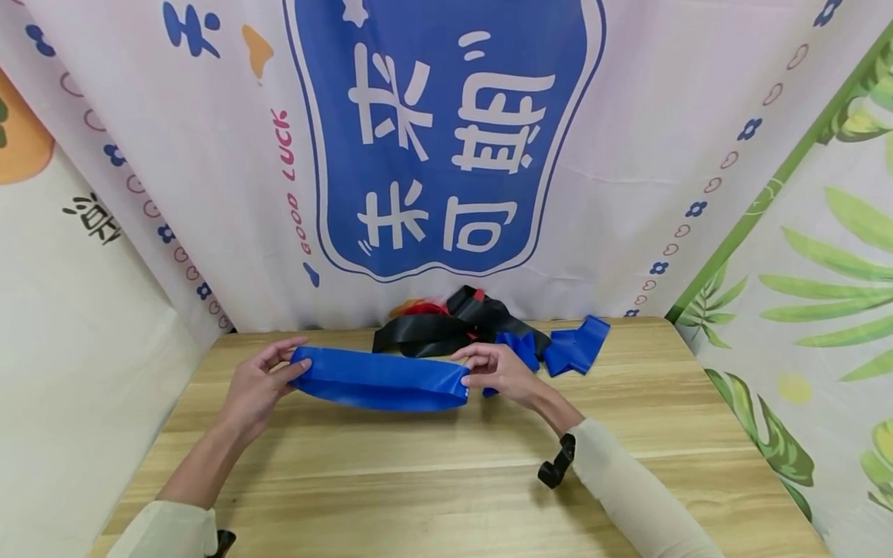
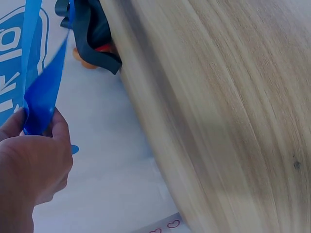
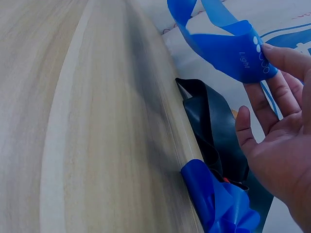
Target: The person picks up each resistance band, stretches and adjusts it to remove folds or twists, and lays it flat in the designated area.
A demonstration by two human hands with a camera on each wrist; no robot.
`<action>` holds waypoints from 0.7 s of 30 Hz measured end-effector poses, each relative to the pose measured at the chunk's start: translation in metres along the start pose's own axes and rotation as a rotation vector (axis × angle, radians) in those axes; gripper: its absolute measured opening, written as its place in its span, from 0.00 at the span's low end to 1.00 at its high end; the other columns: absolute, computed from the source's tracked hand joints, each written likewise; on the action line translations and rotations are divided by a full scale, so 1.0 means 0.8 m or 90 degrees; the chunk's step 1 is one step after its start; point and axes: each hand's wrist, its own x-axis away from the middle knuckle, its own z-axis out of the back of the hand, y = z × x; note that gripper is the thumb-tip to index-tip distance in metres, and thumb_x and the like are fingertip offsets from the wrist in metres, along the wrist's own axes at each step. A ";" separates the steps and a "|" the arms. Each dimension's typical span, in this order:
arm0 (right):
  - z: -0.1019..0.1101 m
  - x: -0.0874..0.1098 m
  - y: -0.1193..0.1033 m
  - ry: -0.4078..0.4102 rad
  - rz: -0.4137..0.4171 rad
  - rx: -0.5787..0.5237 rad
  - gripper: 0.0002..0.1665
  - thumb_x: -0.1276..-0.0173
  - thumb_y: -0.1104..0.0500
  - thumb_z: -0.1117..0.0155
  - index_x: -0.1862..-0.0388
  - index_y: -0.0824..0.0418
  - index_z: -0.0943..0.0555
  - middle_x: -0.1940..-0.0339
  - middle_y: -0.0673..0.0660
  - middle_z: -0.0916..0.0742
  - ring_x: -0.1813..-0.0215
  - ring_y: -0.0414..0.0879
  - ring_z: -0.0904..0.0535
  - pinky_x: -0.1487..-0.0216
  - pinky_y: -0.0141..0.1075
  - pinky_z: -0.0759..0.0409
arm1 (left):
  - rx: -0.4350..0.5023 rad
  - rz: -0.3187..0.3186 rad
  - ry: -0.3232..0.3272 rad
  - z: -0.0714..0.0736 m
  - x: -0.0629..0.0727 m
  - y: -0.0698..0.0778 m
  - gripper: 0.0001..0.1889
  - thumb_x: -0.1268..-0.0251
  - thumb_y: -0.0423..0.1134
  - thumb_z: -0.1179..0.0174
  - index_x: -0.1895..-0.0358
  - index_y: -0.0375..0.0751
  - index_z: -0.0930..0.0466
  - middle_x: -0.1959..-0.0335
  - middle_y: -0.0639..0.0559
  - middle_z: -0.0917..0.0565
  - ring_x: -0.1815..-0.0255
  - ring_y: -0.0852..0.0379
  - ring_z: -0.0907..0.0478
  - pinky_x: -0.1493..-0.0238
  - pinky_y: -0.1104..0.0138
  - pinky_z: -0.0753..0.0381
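Observation:
A blue resistance loop band (image 1: 380,380) is held lengthwise between both hands above the table. My left hand (image 1: 256,387) pinches its left end between thumb and fingers. At the right end, my right hand (image 1: 504,375) pinches the band with thumb and fingertips. The right wrist view shows the word "Light" in white print on the band (image 3: 245,58) close to the thumb. In the left wrist view the blue band (image 2: 46,97) narrows away from the left hand (image 2: 36,160), its two layers apart.
Along the back of the wooden table (image 1: 418,480) lies a heap of black bands (image 1: 422,333), with something red (image 1: 422,308) among them. Crumpled blue bands (image 1: 575,347) lie to its right. A printed cloth (image 1: 628,155) hangs behind the table.

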 end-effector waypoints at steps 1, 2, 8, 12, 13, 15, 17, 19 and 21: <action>0.000 0.000 -0.001 0.002 -0.002 0.002 0.23 0.29 0.65 0.27 0.36 0.66 0.17 0.60 0.56 0.10 0.61 0.59 0.17 0.55 0.35 0.17 | -0.006 -0.002 -0.007 0.000 0.000 0.000 0.25 0.24 0.42 0.33 0.28 0.47 0.22 0.44 0.50 0.27 0.44 0.61 0.21 0.46 0.68 0.14; 0.001 0.000 -0.001 0.003 -0.004 0.004 0.23 0.29 0.65 0.27 0.36 0.65 0.17 0.60 0.56 0.10 0.61 0.59 0.17 0.55 0.35 0.17 | -0.012 -0.003 -0.015 0.001 0.000 0.001 0.25 0.24 0.42 0.33 0.27 0.47 0.23 0.43 0.49 0.27 0.43 0.61 0.21 0.45 0.69 0.14; 0.002 -0.002 -0.002 -0.004 -0.010 0.006 0.23 0.28 0.64 0.27 0.36 0.65 0.17 0.59 0.57 0.11 0.61 0.49 0.17 0.54 0.35 0.17 | -0.061 0.008 -0.079 0.001 0.001 0.002 0.23 0.20 0.41 0.37 0.27 0.42 0.22 0.32 0.42 0.27 0.38 0.55 0.24 0.41 0.66 0.16; 0.004 -0.001 -0.004 0.002 -0.019 0.014 0.22 0.28 0.63 0.27 0.36 0.63 0.16 0.59 0.57 0.12 0.61 0.47 0.17 0.55 0.35 0.17 | -0.090 0.012 -0.112 -0.001 0.001 0.003 0.21 0.18 0.40 0.40 0.28 0.38 0.22 0.24 0.38 0.29 0.29 0.45 0.27 0.36 0.59 0.17; 0.005 -0.001 -0.005 0.003 -0.020 0.015 0.22 0.28 0.62 0.27 0.36 0.62 0.16 0.59 0.57 0.12 0.61 0.48 0.18 0.56 0.35 0.18 | -0.093 0.013 -0.118 -0.001 0.001 0.003 0.20 0.17 0.39 0.42 0.29 0.37 0.22 0.23 0.38 0.30 0.28 0.43 0.28 0.35 0.56 0.18; 0.006 0.000 -0.006 0.005 -0.021 0.019 0.23 0.28 0.61 0.27 0.36 0.63 0.16 0.58 0.57 0.12 0.61 0.48 0.18 0.57 0.35 0.18 | -0.096 0.018 -0.130 -0.002 0.001 0.004 0.19 0.16 0.37 0.44 0.30 0.37 0.21 0.23 0.37 0.30 0.26 0.39 0.30 0.33 0.51 0.19; 0.006 0.000 -0.007 0.003 -0.018 0.024 0.24 0.28 0.61 0.27 0.36 0.65 0.17 0.58 0.57 0.12 0.61 0.49 0.19 0.58 0.34 0.19 | -0.098 0.021 -0.138 -0.002 0.001 0.004 0.18 0.15 0.35 0.46 0.31 0.36 0.20 0.23 0.36 0.30 0.25 0.37 0.31 0.33 0.49 0.20; 0.007 0.001 -0.008 0.002 -0.016 0.029 0.24 0.28 0.60 0.27 0.36 0.66 0.17 0.58 0.57 0.12 0.61 0.49 0.19 0.59 0.34 0.19 | -0.096 0.026 -0.140 -0.003 0.002 0.005 0.18 0.15 0.35 0.47 0.31 0.36 0.20 0.24 0.36 0.29 0.25 0.38 0.31 0.33 0.49 0.19; 0.007 0.000 -0.009 0.001 -0.014 0.035 0.23 0.28 0.60 0.27 0.36 0.65 0.17 0.58 0.57 0.13 0.61 0.49 0.20 0.60 0.35 0.20 | -0.091 0.026 -0.138 -0.004 0.002 0.006 0.18 0.15 0.37 0.45 0.32 0.35 0.19 0.26 0.38 0.25 0.28 0.42 0.26 0.35 0.52 0.17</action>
